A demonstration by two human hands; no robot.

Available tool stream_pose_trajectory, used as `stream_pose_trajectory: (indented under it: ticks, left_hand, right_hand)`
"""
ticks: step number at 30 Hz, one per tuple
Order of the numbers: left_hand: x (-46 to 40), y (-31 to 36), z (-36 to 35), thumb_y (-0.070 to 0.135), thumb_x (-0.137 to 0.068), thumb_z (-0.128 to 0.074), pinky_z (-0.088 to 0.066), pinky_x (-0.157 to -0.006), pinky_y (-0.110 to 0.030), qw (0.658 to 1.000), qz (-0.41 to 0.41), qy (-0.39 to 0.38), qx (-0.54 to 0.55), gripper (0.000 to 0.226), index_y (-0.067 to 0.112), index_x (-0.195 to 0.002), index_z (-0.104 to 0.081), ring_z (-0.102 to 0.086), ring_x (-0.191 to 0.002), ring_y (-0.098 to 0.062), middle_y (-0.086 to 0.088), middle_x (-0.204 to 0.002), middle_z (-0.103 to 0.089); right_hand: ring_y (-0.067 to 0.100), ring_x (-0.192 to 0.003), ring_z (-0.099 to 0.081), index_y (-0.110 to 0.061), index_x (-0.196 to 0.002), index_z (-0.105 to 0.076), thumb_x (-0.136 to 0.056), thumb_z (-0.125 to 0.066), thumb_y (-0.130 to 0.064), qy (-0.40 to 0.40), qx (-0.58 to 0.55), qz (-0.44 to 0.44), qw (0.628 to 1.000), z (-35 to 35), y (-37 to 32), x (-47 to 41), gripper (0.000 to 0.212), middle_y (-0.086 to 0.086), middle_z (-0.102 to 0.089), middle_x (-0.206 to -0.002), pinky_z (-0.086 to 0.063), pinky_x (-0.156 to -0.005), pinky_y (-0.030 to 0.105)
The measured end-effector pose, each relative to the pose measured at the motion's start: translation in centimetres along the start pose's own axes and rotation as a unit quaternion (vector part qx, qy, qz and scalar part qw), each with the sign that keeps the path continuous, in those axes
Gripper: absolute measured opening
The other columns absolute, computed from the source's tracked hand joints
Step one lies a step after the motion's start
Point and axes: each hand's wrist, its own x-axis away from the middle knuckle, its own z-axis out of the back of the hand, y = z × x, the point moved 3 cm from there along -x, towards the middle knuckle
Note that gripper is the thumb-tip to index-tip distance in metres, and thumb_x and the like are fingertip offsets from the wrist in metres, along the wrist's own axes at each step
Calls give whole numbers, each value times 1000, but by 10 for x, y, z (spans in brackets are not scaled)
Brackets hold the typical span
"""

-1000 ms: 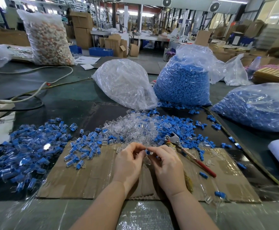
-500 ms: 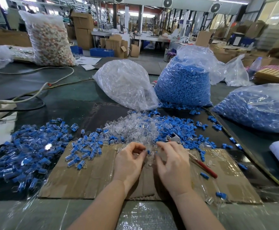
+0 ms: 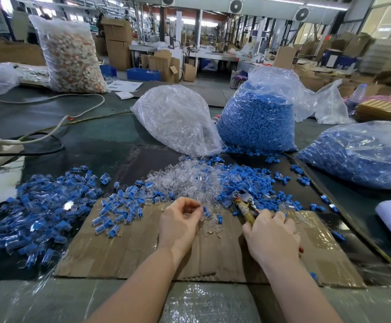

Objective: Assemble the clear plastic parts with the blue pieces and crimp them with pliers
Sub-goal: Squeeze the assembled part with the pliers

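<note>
A small clear-and-blue piece (image 3: pixel 205 212) is pinched at the fingertips of the left hand (image 3: pixel 178 226), whose grip is curled closed over the near edge of the clear parts pile (image 3: pixel 187 183). The right hand (image 3: pixel 271 236) is laid over the handles of the pliers (image 3: pixel 244 203), fingers curled round them; the metal head of the pliers is seen pointing far-left, resting among the loose blue pieces (image 3: pixel 255 180). Both hands are positioned above a cardboard sheet (image 3: pixel 124 250) spread on the table (image 3: pixel 92 141). A heap of assembled blue-and-clear units (image 3: pixel 40 206) is noted to the left. Farther back, a bag of clear parts (image 3: pixel 178 120) and a bag of blue pieces (image 3: pixel 257 122) are observed side by side, with a further blue-filled bag (image 3: pixel 357 155) at the right.
</note>
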Motion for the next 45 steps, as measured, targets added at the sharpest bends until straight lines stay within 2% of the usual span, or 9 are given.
stream_pose_trajectory:
  ticks: [3, 6, 11, 18, 26, 30, 35, 41, 45]
  left_hand:
    - [-5, 3, 3, 8, -83, -68, -48, -64, -15, 999, 17, 16, 22, 9, 16, -82, -64, -59, -72, -12, -4, -80, -66]
    - [-10, 6, 6, 9, -83, -68, -50, -69, -21, 997, 49, 12, 58, 6, 13, -87, -64, -61, -77, -15, -7, -84, -67]
    - [-16, 14, 9, 7, -82, -68, -43, -54, -7, 993, 77, 13, 94, 5, 12, -84, -65, -59, -70, -9, -3, -78, -66]
    - [-16, 18, 19, 8, -83, -67, -39, -43, -5, 990, 117, 22, 76, 7, 13, -79, -65, -56, -66, -7, -2, -75, -65]
    - [-17, 23, 20, 8, -83, -67, -36, -36, -5, 987, 139, 33, 67, 6, 12, -78, -66, -52, -62, -8, -3, -74, -65]
    - [-15, 24, 20, 5, -83, -66, -37, -51, -19, 984, 150, 44, 81, 5, 10, -81, -66, -54, -69, -9, -4, -77, -65]
    - [-13, 25, 20, 6, -83, -66, -37, -57, -23, 980, 163, 55, 103, 6, 11, -79, -65, -52, -71, -9, -3, -77, -63]
    - [-11, 27, 20, 7, -84, -65, -42, -43, -17, 979, 169, 60, 95, 3, 9, -83, -65, -51, -66, -8, -3, -76, -63]
    - [-11, 27, 19, 6, -84, -65, -36, -54, -21, 981, 161, 66, 90, 7, 12, -80, -65, -53, -70, -7, -1, -77, -63]
  right_hand:
    - [26, -107, -48, -15, -103, -45, -96, -36, -45, 18, -3, 35, 999, 9, -1, -1, 33, 10, -50, -118, -42, -89, 36]
    - [23, -95, -51, -15, -98, -47, -97, -34, -44, -43, -132, 86, 987, 17, -7, -3, 32, 6, -54, -103, -44, -85, 36]
    - [15, -54, -36, -16, -70, -42, -95, -42, -32, -217, -362, 133, 897, 23, -26, 6, 30, -2, -41, -62, -29, -59, 31]
    - [21, -67, -40, -14, -72, -44, -87, -51, -11, -322, -423, 129, 837, 22, -27, 13, 16, 6, -43, -66, -30, -65, 35]
    - [23, -75, -40, -14, -76, -42, -82, -45, 1, -360, -438, 113, 816, 22, -29, 12, 17, 6, -42, -71, -31, -62, 32]
    - [23, -77, -42, -13, -83, -47, -80, -47, -1, -352, -434, 111, 822, 23, -30, 12, 12, 10, -44, -80, -32, -69, 37]
    - [21, -77, -45, -12, -84, -51, -81, -49, -3, -358, -436, 111, 818, 26, -31, 13, 10, 9, -47, -80, -35, -71, 37]
    - [20, -72, -43, -15, -75, -45, -83, -46, -7, -335, -399, 140, 842, 30, -34, 17, 11, 8, -46, -76, -32, -64, 35]
    - [21, -71, -39, -15, -73, -40, -86, -41, -4, -306, -387, 164, 854, 28, -36, 19, 16, 9, -41, -76, -30, -63, 36]
